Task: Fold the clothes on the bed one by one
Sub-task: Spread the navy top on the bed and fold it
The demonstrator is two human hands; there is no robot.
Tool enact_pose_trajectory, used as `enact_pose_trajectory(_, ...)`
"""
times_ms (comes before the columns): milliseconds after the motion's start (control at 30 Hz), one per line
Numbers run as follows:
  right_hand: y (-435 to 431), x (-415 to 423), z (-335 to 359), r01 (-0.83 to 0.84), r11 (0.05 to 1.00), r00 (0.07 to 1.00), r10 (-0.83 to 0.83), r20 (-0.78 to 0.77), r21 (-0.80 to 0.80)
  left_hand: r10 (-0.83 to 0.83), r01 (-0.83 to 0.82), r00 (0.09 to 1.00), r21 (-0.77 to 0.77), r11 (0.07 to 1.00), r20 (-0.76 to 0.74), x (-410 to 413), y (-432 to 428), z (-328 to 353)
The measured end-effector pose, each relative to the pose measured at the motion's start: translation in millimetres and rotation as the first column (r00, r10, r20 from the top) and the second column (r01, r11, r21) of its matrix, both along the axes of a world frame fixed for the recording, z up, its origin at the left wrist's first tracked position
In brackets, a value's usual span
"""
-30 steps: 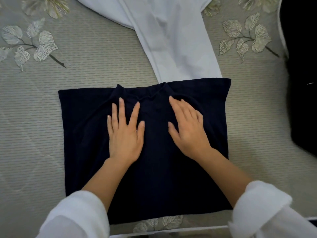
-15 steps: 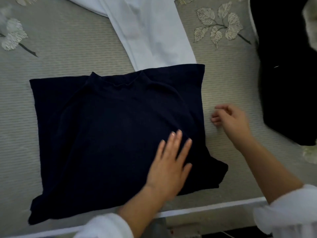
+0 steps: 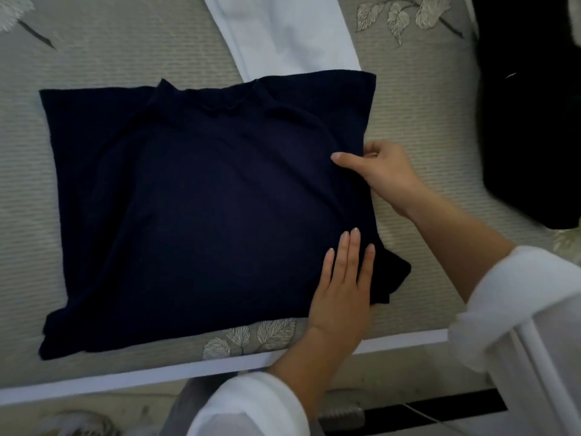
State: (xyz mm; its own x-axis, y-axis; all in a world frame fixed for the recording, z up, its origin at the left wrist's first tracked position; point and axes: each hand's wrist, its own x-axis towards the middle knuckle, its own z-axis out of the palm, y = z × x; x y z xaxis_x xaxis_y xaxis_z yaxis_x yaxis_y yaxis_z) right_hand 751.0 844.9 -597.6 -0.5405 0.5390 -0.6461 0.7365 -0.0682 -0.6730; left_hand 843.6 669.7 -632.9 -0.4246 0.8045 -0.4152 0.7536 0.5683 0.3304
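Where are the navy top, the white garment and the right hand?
navy top (image 3: 204,215): head view, middle of its front.
white garment (image 3: 289,33): head view, its panel beyond the navy top.
right hand (image 3: 388,177): head view, middle of the hand.

Soft, dim indoor light — faint shadows, no glare; slight blur, wide-angle bending toward the edges.

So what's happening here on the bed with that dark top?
A person is folding clothes on the bed. The navy top lies flat, apparently already folded into a rough rectangle. Their left hand presses flat near its right front corner, while the right hand pinches its right edge, probably to fold that side over. A white garment and a black garment lie farther back.
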Motion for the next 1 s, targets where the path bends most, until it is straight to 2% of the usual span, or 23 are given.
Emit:
enact_pose_trajectory(67, -7, -9, 4, 0.006, 0.999, 0.999, -0.008, -0.039, -0.046, 0.019, -0.028, 0.998, 0.134, 0.991, 0.062, -5, -8, 10)
enact_pose_trajectory(100, -10, -14, 6, 0.010, 0.998, 0.999, -0.013, -0.043, -0.062, 0.057, -0.104, 0.980, 0.245, 0.964, 0.190, -10, -12, 15)
enact_pose_trajectory(133, -12, -19, 8, 0.020, 0.997, 0.999, -0.022, -0.033, -0.074, 0.113, -0.240, 0.917, 0.303, 0.922, 0.383, -16, -15, 23)
enact_pose_trajectory(167, -14, -24, 12, 0.032, 0.996, 0.999, -0.033, -0.013, -0.088, 0.171, -0.394, 0.790, 0.273, 0.878, 0.589, -25, -20, 32)
enact_pose_trajectory(200, -18, -29, 15, 0.051, 0.993, 0.999, -0.051, 0.004, -0.107, 0.230, -0.534, 0.646, 0.215, 0.818, 0.728, -37, -27, 43)
enact_pose_trajectory(300, -36, -50, 35, 0.107, 0.974, 0.991, -0.120, -0.054, -0.199, 0.327, -0.812, 0.337, 0.097, 0.575, 0.883, -75, -59, 70)
enact_pose_trajectory(333, -45, -58, 42, 0.108, 0.966, 0.987, -0.133, -0.090, -0.236, 0.325, -0.845, 0.276, 0.066, 0.531, 0.904, -87, -73, 77)
enact_pose_trajectory(400, -66, -78, 56, 0.073, 0.957, 0.983, -0.116, -0.140, -0.281, 0.323, -0.879, 0.231, 0.055, 0.473, 0.918, -107, -104, 90)
enact_pose_trajectory(533, -125, -123, 76, -0.040, 0.982, 0.976, -0.001, -0.218, -0.183, 0.350, -0.944, 0.176, 0.057, 0.324, 0.920, -136, -175, 102)
enact_pose_trajectory(667, -194, -164, 80, -0.172, 0.982, 0.956, 0.148, -0.253, -0.073, 0.456, -0.997, -0.056, -0.074, 0.021, 0.888, -148, -237, 100)
enact_pose_trajectory(733, -229, -179, 73, -0.292, 0.952, 0.933, 0.265, -0.244, -0.086, 0.503, -0.987, -0.157, -0.127, -0.093, 0.850, -151, -268, 93)
enact_pose_trajectory(800, -255, -186, 63, -0.423, 0.897, 0.896, 0.394, -0.204, -0.129, 0.572, -0.975, -0.220, -0.162, -0.151, 0.791, -151, -293, 84)
enact_pose_trajectory(867, -271, -182, 51, -0.484, 0.872, 0.872, 0.472, -0.128, -0.077, 0.617, -0.962, -0.272, -0.187, -0.200, 0.739, -148, -310, 77)
enact_pose_trajectory(933, -272, -168, 39, -0.444, 0.895, 0.890, 0.446, -0.094, 0.044, 0.636, -0.948, -0.309, -0.174, -0.267, 0.708, -143, -318, 73)
enact_pose_trajectory(1000, -263, -145, 30, -0.333, 0.926, 0.931, 0.353, -0.095, 0.178, 0.684, -0.948, -0.305, -0.138, -0.288, 0.663, -140, -322, 72)
